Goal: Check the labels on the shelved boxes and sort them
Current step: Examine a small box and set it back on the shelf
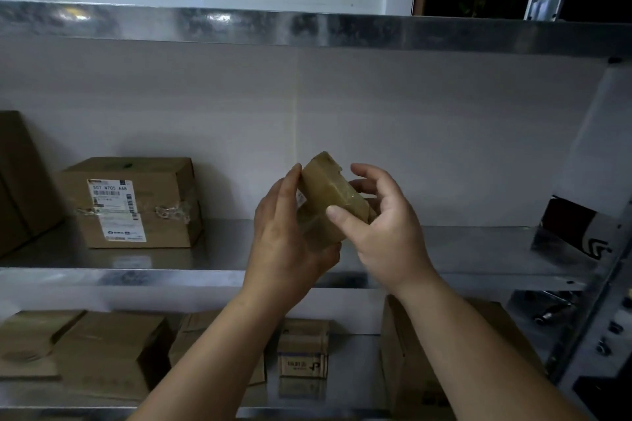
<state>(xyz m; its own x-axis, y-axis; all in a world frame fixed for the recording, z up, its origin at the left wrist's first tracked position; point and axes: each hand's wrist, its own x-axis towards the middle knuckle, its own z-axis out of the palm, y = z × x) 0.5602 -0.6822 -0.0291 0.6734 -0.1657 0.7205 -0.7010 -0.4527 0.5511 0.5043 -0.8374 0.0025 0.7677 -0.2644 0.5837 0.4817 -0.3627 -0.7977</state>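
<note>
Small box (328, 191) before steel shelf (136, 275), white wall (410, 133)

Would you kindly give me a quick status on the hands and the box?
Left hand grips small taped box. Right hand holds its right side. Nothing blocking.

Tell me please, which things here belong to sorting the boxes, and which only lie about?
Job: small taped box, held by left hand and right hand; labelled box; lower-shelf boxes.
Lying about: black-and-white package; metal bracket.
</note>
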